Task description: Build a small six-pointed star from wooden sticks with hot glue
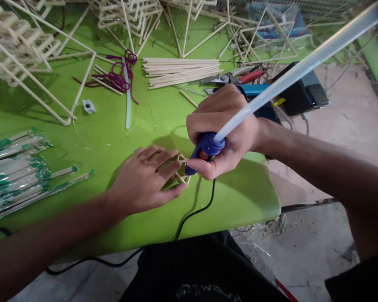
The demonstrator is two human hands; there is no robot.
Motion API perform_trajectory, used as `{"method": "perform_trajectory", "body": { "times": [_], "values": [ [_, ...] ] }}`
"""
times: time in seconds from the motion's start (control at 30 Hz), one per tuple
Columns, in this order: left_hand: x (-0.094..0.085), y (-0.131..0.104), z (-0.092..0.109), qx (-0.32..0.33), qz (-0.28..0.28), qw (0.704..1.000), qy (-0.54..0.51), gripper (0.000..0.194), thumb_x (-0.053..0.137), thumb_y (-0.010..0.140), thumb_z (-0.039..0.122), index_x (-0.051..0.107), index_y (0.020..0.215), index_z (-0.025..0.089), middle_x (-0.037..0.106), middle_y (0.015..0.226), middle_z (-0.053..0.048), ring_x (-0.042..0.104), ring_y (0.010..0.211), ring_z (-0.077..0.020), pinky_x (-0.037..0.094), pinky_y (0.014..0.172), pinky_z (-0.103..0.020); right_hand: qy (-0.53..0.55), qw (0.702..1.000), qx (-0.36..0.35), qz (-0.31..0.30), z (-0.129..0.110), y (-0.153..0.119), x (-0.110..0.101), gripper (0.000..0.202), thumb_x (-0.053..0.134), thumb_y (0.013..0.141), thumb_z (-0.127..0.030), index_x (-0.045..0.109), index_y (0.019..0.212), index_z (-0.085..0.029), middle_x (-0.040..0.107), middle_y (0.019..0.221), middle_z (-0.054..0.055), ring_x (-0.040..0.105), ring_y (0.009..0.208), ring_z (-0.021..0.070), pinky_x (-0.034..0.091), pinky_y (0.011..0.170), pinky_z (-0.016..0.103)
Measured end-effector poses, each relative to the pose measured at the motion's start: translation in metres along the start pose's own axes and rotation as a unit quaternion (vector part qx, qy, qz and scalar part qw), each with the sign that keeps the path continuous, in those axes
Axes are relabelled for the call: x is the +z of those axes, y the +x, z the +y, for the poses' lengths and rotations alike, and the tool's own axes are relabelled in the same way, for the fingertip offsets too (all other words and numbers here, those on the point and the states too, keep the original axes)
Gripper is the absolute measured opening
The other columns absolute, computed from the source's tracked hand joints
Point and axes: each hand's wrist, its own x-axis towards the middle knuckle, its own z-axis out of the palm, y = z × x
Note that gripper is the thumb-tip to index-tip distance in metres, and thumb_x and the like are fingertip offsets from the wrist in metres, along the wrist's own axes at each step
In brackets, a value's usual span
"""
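My right hand (225, 130) is wrapped round a blue glue gun (208, 147), its nose pointing down and left. A long whitish glue stick (296, 75) sticks out of its back end toward the upper right. My left hand (148, 178) rests low over the green table (239, 197), its fingers round a small frame of short wooden sticks (183, 179). The gun's nose is at the frame's right side; the exact contact is hidden by my right thumb. A black cord (189, 216) runs from the gun over the table's front edge.
Wooden sticks (179, 71) lie behind my hands, beside pliers (220, 79) and purple cord (119, 79). Larger stick frames (25, 46) line the back. Wrapped chopsticks (19, 176) lie at left. A black box (302, 92) stands at right.
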Motion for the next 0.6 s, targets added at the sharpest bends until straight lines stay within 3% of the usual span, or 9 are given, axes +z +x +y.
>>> {"method": "perform_trajectory", "body": {
  "times": [0.1, 0.4, 0.6],
  "values": [
    [0.0020, -0.0003, -0.0010, 0.004, 0.010, 1.000, -0.002, 0.036, 0.062, 0.093, 0.050, 0.063, 0.112, 0.019, 0.069, 0.121, -0.008, 0.062, 0.109, -0.0293, 0.054, 0.082, -0.045, -0.001, 0.999, -0.026, 0.026, 0.0001, -0.0033, 0.0012, 0.038, 0.048, 0.090, -0.055, 0.043, 0.069, -0.024, 0.041, 0.052, -0.006, 0.039, 0.050, 0.0107, 0.029, 0.050, 0.030],
    [0.0016, -0.0004, -0.0017, 0.004, -0.002, 1.000, -0.019, 0.035, 0.062, 0.094, 0.048, 0.062, 0.113, 0.019, 0.068, 0.122, -0.007, 0.061, 0.108, -0.0285, 0.053, 0.083, -0.044, -0.020, 0.999, -0.037, 0.005, -0.0015, -0.0046, 0.0012, 0.041, 0.042, 0.091, -0.059, 0.041, 0.070, -0.023, 0.037, 0.054, -0.007, 0.042, 0.050, 0.0089, 0.034, 0.050, 0.027],
    [0.0007, 0.0010, -0.0020, 0.002, -0.009, 1.000, -0.021, 0.034, 0.061, 0.094, 0.047, 0.061, 0.113, 0.019, 0.068, 0.122, -0.007, 0.062, 0.107, -0.0283, 0.053, 0.080, -0.044, -0.005, 0.999, -0.007, -0.037, -0.0023, -0.0041, -0.0005, 0.045, 0.044, 0.088, -0.063, 0.039, 0.067, -0.024, 0.039, 0.053, -0.005, 0.039, 0.052, 0.0096, 0.036, 0.055, 0.030]
  ]
}}
